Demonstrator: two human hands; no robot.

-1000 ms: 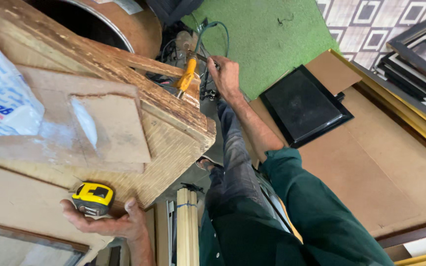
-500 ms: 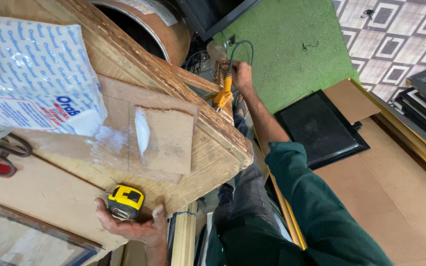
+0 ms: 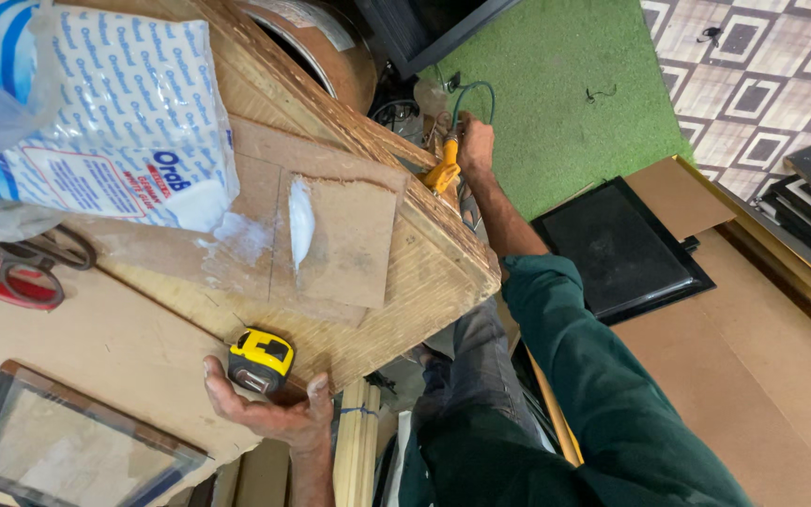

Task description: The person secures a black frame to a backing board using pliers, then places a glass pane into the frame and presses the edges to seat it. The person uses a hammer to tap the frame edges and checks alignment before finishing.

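My left hand (image 3: 269, 406) lies at the near edge of the wooden workbench (image 3: 424, 282), its fingers and thumb curled around a yellow and black tape measure (image 3: 260, 360). My right hand (image 3: 474, 145), at the end of an arm in a green sleeve, reaches past the bench's far corner. It grips an orange-handled tool (image 3: 443, 175) with a green hose (image 3: 469, 94) attached. A brown board piece (image 3: 344, 244) smeared with white glue lies on the bench between both hands.
A white and blue bag (image 3: 110, 122) and red-handled scissors (image 3: 11, 277) lie on the bench at left, a framed glass pane (image 3: 68, 451) below them. A black frame (image 3: 617, 249), brown boards (image 3: 762, 376) and green mat (image 3: 574, 84) cover the floor.
The view has swung so the bag, scissors and glass pane now show. Both hands keep their hold; the right hand with the orange tool sits slightly farther from the bench corner.
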